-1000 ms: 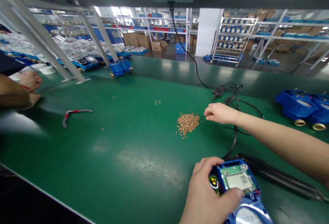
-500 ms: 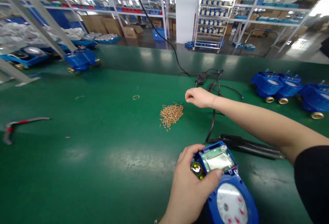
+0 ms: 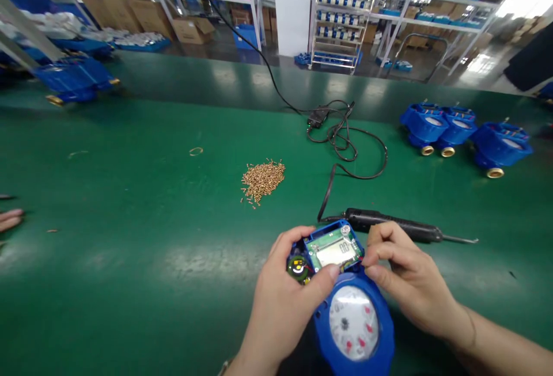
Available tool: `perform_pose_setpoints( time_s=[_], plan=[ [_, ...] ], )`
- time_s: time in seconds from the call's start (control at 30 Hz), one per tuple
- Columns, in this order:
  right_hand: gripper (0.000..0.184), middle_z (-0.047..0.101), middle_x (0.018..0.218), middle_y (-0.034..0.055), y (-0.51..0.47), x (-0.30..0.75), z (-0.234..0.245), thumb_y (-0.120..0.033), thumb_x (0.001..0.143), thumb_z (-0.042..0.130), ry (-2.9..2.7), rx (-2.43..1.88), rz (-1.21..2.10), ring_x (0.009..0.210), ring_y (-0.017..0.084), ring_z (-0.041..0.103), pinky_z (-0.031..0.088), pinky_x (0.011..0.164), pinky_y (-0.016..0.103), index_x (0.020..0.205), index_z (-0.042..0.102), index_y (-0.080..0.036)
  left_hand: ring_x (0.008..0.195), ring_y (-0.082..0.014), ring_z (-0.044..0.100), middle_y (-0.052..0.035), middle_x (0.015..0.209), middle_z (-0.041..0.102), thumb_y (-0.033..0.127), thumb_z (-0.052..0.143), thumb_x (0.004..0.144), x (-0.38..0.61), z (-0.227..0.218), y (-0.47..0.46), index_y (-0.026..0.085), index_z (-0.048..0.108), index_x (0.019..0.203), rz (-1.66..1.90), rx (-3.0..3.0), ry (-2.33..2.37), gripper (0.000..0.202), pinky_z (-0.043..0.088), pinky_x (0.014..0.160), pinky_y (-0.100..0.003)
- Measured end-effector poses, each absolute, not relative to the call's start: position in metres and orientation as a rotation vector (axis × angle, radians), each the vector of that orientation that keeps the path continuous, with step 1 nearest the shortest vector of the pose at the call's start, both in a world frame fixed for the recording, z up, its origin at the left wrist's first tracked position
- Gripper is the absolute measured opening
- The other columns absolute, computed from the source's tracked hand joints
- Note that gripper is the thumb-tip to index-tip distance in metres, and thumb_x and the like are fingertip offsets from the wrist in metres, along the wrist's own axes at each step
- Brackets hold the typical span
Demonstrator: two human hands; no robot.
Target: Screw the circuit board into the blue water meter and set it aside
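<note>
The blue meter [image 3: 352, 312] lies on the green desk [image 3: 129, 261], just in front of the screwdriver [image 3: 389, 227]. The left hand [image 3: 285, 301] grips its side, thumb on the circuit board [image 3: 334, 249]. The right hand [image 3: 410, 278] has its fingers [image 3: 380, 249] pinched closed at the board's edge; what they hold is hidden. Better to keep the meter steady and press gently. The screws [image 3: 262, 179] lie beyond the meter.

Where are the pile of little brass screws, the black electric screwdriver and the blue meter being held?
pile of screws [image 3: 262, 179], head view, middle of the heap
screwdriver [image 3: 391, 227], head view, black handle
blue meter [image 3: 353, 323], head view, round white dial
</note>
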State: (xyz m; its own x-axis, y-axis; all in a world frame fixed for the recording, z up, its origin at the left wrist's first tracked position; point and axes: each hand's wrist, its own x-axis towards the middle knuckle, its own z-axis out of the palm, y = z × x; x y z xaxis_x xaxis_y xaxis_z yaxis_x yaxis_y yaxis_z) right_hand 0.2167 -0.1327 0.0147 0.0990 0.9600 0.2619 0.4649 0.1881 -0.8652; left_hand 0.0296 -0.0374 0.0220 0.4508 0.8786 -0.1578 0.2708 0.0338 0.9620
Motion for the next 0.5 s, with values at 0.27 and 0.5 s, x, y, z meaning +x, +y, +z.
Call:
perform_pose_setpoints(
  time_s=[0.27,0.5],
  plan=[
    [0.015,0.045,0.099,0.0016,-0.135,0.209,0.026,-0.014,0.092,0.056,-1.732,-1.512,0.349,0.094,0.012,0.045,0.041,0.078,0.028,0.101,0.061,-0.025,0.099,-0.0249,0.065,-0.0049,0.113,0.068,0.031,0.071,0.074,0.028,0.024,-0.039,0.023,0.054,0.117,0.642,1.476,1.000,0.047,0.049,0.090,-0.042],
    [0.015,0.053,0.099,0.0033,-0.144,0.206,0.026,-0.017,0.091,0.060,-1.855,-1.707,-0.053,0.094,0.017,0.048,0.036,0.079,0.035,0.104,0.063,-0.023,0.103,-0.0259,0.064,-0.0048,0.114,0.067,0.029,0.071,0.073,0.030,0.024,-0.039,0.024,0.056,0.114,0.671,1.482,0.985,0.044,0.047,0.094,-0.045]
  ],
)
